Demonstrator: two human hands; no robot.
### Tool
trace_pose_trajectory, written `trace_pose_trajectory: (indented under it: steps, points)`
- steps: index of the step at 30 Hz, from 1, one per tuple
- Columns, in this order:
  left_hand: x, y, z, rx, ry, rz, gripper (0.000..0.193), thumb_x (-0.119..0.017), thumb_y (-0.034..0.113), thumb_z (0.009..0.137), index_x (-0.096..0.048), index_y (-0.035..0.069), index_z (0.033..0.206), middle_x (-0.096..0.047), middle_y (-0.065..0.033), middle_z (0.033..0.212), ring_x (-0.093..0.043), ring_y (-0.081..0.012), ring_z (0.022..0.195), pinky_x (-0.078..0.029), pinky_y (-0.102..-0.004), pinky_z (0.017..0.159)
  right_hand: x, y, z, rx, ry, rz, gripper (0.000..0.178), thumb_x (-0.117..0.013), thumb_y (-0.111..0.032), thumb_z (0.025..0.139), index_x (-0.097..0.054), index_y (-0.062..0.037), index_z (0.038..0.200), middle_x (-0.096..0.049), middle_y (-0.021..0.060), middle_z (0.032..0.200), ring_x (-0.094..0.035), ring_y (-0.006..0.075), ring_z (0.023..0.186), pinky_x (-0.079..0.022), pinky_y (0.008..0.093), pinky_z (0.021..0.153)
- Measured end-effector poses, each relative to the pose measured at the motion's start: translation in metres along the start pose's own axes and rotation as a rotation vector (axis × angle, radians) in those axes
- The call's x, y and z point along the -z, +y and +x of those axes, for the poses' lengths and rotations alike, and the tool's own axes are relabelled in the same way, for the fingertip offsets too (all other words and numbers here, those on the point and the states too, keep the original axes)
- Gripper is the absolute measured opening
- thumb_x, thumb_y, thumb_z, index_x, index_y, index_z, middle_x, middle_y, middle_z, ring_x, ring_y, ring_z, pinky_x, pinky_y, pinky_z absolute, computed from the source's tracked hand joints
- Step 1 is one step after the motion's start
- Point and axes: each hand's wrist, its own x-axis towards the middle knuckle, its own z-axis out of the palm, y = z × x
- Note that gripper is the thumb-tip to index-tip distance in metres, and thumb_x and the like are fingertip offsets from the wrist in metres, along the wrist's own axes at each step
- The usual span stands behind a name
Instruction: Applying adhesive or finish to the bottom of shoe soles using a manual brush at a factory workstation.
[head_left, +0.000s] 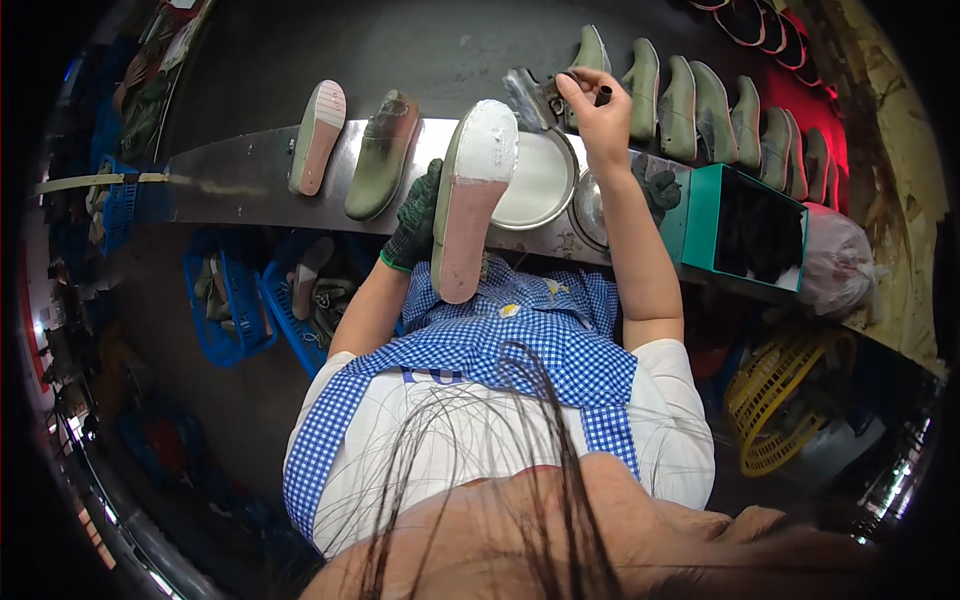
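1. Farthest left of the white bowl and below the counter (240, 165), a blue basket (232, 345) holds shoes; another blue basket (300, 335) with shoes sits nearer the bowl.
2. On the counter, well left of the bowl, a shoe (318, 140) shows its pinkish sole with a paler far end.
3. Between that one and the bowl, a green shoe (383, 160) lies with its upper showing.
4. Just left of the bowl, the left hand (416, 214), in a dark green glove, grips the held shoe (475, 205); its fingers are partly hidden. The sole faces up, pink on the near part and white on the far part, and covers the bowl's left edge.
5. The white bowl (538, 182) itself stands on the counter.
6. At the bowl's far edge, a brush (532, 98) is pinched in the bare right hand (602, 112), thumb and fingers close together. Whether the brush touches the rim, I cannot tell.
7. Right of the bowl and beyond it, a row of green shoes (678, 110) stretches away; nearer is a teal box (705, 215) with dark contents.
8. Farthest right of the bowl are a plastic bag (838, 262) and, lower, a yellow basket (765, 405).
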Motion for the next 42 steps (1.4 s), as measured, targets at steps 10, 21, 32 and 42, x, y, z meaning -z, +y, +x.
trace_pose_trajectory:
  steps: [10,21,32,42]
  points:
    - [-0.029,0.079,-0.005,0.017,-0.096,-1.043,0.047,-0.043,0.030,0.101,-0.035,0.013,0.144,-0.046,-0.0084,0.140,-0.048,-0.0206,0.125,-0.037,-0.0338,0.109,-0.018,-0.054,-0.082,0.350,-0.355,-0.112,0.048,-0.073,0.001,0.068,-0.061,-0.0061,0.114,-0.066,0.0063,0.098,-0.050,0.0113,0.064,-0.038,0.0216,0.053]
    - [-0.039,0.104,-0.002,0.064,0.153,-0.664,0.050,-0.043,0.030,0.101,-0.030,0.013,0.146,-0.043,-0.0076,0.143,-0.046,-0.0223,0.129,-0.034,-0.0362,0.113,-0.015,-0.039,-0.051,0.272,-0.413,-0.065,0.045,-0.073,0.000,0.070,-0.063,-0.0092,0.112,-0.066,0.0034,0.096,-0.050,0.0091,0.064,-0.038,0.0207,0.056]
    - [-0.034,0.094,0.011,0.148,0.193,-0.503,0.049,-0.046,0.036,0.100,-0.041,0.010,0.140,-0.055,-0.0099,0.131,-0.056,-0.0184,0.114,-0.045,-0.0308,0.100,-0.025,-0.030,-0.019,0.416,-0.368,-0.218,0.047,-0.073,0.000,0.070,-0.063,-0.0107,0.114,-0.066,0.0044,0.096,-0.054,0.0108,0.066,-0.042,0.0227,0.055]
    - [-0.002,0.072,0.020,0.305,0.304,-0.696,0.056,-0.047,0.038,0.098,-0.034,0.011,0.145,-0.045,-0.0149,0.142,-0.048,-0.0279,0.127,-0.038,-0.0380,0.109,-0.001,-0.053,-0.077,0.348,-0.614,-0.076,0.048,-0.073,0.000,0.069,-0.063,-0.0086,0.115,-0.067,0.0039,0.099,-0.053,0.0107,0.064,-0.044,0.0213,0.055]
